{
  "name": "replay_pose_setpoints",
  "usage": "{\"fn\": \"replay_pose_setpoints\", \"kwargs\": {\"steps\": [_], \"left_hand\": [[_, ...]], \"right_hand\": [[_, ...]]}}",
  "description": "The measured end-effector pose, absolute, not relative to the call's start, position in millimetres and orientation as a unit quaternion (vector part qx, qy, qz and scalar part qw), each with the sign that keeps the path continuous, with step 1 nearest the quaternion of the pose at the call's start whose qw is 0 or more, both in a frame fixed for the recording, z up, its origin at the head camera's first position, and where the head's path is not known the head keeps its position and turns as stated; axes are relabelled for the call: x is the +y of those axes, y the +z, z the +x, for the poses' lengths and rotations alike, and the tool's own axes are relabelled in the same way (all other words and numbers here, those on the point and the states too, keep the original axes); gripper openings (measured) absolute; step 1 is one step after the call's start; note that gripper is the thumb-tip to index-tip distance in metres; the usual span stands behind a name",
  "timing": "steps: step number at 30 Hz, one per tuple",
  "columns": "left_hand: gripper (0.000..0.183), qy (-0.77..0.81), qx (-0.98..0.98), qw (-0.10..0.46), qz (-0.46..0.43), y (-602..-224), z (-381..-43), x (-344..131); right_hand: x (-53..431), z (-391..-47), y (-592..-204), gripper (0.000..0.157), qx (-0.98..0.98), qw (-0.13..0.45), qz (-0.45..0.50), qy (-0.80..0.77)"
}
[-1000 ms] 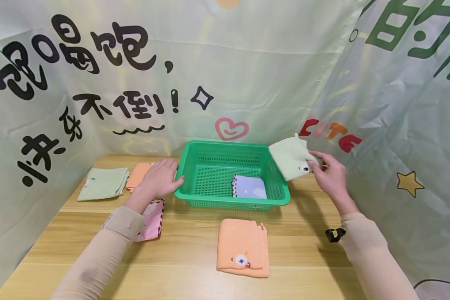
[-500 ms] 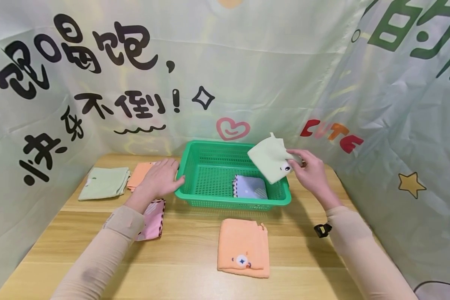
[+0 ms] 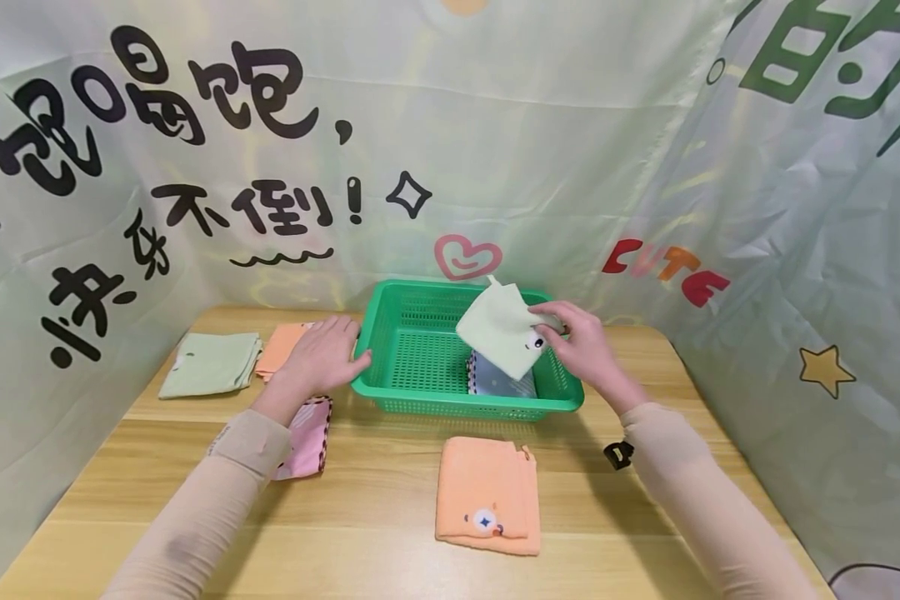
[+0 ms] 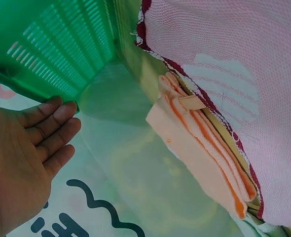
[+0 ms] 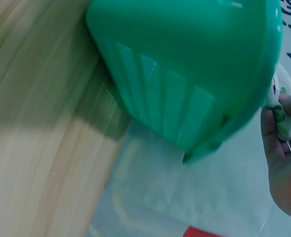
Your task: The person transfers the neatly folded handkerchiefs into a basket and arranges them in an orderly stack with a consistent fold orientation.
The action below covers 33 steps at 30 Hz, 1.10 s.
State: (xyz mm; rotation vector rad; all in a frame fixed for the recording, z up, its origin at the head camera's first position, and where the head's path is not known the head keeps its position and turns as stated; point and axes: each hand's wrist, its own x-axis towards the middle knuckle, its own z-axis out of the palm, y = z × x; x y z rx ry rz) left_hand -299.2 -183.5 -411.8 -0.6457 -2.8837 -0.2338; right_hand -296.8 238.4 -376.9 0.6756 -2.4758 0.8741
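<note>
My right hand (image 3: 585,346) pinches a folded pale green small towel (image 3: 498,325) by its right edge. The towel, printed with a small face, hangs tilted over the green basket (image 3: 412,397). Beneath it in the basket lies a folded purple towel (image 3: 487,379) with a checked edge, partly covered in the head view. In the right wrist view the pinched towel (image 5: 285,108) shows beside the basket's rim. My left hand (image 3: 328,354) rests at the basket's left rim; the left wrist view shows its fingers (image 4: 61,126) extended at the rim.
A folded orange towel (image 3: 487,496) lies in front of the basket. To the left are another green towel (image 3: 210,365), an orange towel (image 3: 279,348) and a pink towel (image 3: 311,437), the latter two partly behind my left arm. A printed curtain (image 3: 555,167) borders the wooden table (image 3: 375,533).
My right hand has carried the pale green towel leftward, from beyond the basket's right rim to over its inside. My left hand has stayed at the left rim.
</note>
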Motion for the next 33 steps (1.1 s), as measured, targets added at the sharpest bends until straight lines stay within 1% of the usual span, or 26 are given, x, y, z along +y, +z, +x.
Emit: {"fn": "replay_pose_setpoints", "kwargs": {"steps": [10, 18, 23, 26, 33], "left_hand": [[0.05, -0.076, -0.969, 0.086, -0.217, -409.8, -297.0, -182.0], [0.048, -0.076, -0.97, 0.085, -0.216, -409.5, -296.4, -182.1], [0.048, -0.075, -0.97, 0.084, -0.215, -410.3, -296.8, -182.6], [0.048, -0.075, -0.971, 0.08, -0.212, -411.3, -297.5, -182.8], [0.05, -0.074, -0.971, 0.079, -0.212, -411.7, -298.5, -183.6]], "right_hand": [[207.9, -301.6, -381.1, 0.029, -0.891, 0.167, 0.278, 0.316], [185.2, -308.1, -389.8, 0.029, -0.88, 0.157, 0.308, 0.324], [170.4, -311.1, -392.7, 0.029, -0.878, 0.137, 0.318, 0.33], [162.7, -312.3, -394.4, 0.03, -0.881, 0.112, 0.313, 0.336], [148.7, -316.2, -397.6, 0.029, -0.89, 0.027, 0.286, 0.355]]}}
